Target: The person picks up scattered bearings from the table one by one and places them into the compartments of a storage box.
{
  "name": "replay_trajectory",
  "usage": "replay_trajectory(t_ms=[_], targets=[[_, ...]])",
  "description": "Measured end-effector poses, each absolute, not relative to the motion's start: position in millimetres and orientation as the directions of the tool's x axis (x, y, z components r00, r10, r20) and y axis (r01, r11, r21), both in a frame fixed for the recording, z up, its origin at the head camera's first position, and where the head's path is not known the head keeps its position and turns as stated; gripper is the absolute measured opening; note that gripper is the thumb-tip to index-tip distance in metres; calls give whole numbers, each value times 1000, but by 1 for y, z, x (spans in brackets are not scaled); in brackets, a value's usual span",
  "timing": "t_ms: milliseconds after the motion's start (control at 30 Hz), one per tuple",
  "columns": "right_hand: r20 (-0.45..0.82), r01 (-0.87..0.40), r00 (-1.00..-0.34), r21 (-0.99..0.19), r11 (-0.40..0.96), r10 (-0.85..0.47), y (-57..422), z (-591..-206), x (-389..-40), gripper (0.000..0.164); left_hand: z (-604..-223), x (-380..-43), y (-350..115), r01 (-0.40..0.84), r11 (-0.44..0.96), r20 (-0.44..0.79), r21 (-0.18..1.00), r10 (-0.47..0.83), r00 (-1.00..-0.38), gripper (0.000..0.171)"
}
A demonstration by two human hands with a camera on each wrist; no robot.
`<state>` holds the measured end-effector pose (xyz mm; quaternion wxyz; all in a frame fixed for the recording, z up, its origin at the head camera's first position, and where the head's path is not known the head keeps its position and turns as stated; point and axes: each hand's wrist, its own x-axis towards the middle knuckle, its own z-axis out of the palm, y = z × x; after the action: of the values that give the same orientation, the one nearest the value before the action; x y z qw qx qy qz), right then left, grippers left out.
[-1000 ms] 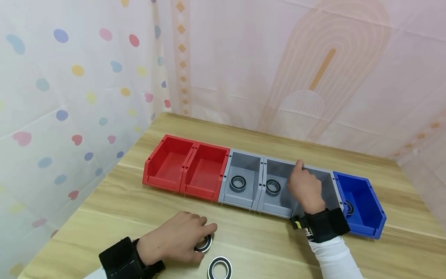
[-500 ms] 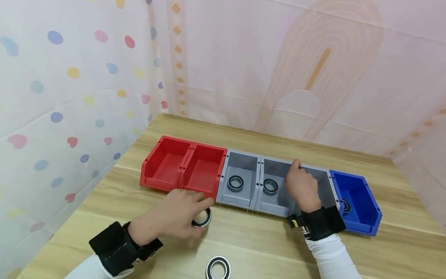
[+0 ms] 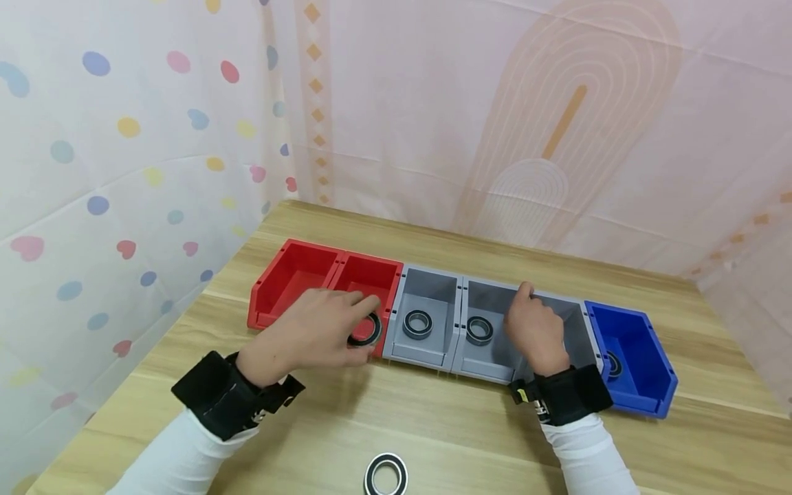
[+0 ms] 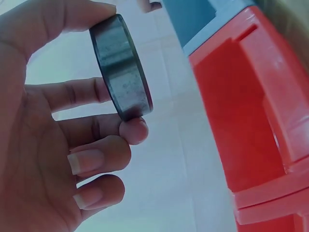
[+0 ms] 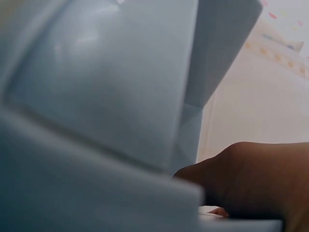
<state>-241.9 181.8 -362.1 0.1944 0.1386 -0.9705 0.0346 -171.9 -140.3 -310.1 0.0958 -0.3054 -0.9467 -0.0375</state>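
My left hand pinches a ball bearing by its rim between thumb and fingertips. In the head view this bearing overlaps the front of the second red bin. The left wrist view shows it on edge, the other fingers curled below it. My right hand grips the wall between two grey bins, fingers curled at its top. Bearings lie in the left grey bin, a second bearing in the middle one, and another in the blue bin.
One more bearing lies flat on the wooden table near the front edge of the view. The red, grey and blue bins stand joined in one row. Patterned curtains hang behind and to the left of the table.
My left hand has lifted the bearing off the table and carried it forward to the second red bin. My right hand keeps its place at the grey bins.
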Motion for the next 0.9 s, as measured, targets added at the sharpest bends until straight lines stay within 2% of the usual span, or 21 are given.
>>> replay_trajectory(t_ms=[267,567,900], targets=[[381,-278,-891,-26,960,-248,180,-362,-244,22,-304,-190,-138,509,859,220,52,487,-845,50],[483,-308,-829,23,951,-280,181,-362,-243,21,-297,-205,-138,441,895,221,66,418,-881,47],[396,-276,-885,-22,961,-245,182,-362,-245,23,-306,-225,-137,394,916,120,81,383,-916,47]])
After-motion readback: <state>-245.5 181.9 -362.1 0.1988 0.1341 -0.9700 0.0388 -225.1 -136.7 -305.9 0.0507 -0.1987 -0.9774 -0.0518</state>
